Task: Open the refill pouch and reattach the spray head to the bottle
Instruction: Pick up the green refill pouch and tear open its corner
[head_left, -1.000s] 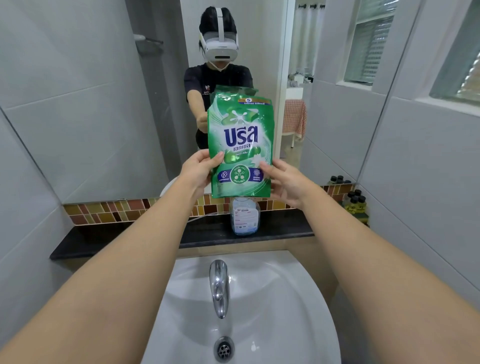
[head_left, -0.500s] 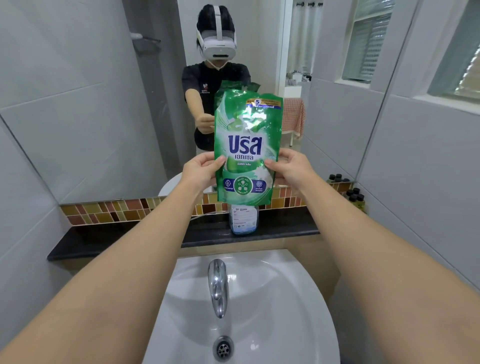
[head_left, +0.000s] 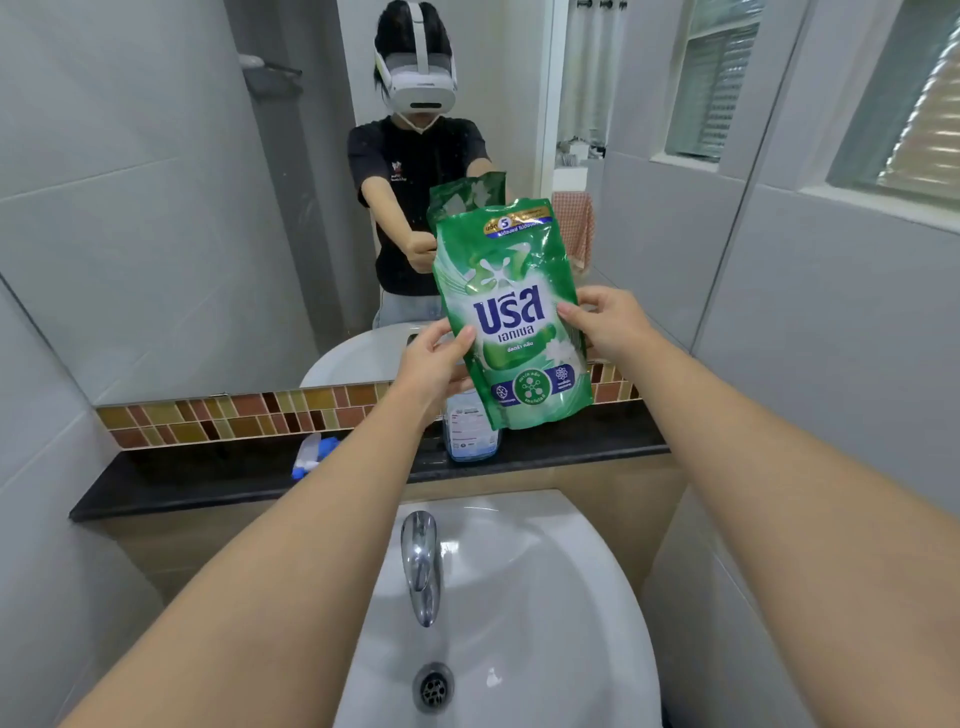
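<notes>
At nine o'clock on the black ledge (head_left: 156, 483) I now see the spray head (head_left: 311, 454), which my left arm hid a second ago. My left hand (head_left: 434, 366) clamps the refill pouch (head_left: 511, 312) by its left edge, my right hand (head_left: 605, 322) by its right. The pouch has dropped and tipped clockwise, covering the bottle (head_left: 470, 434) at six o'clock below it. Its top looks unopened, so I judge tearing comes next
</notes>
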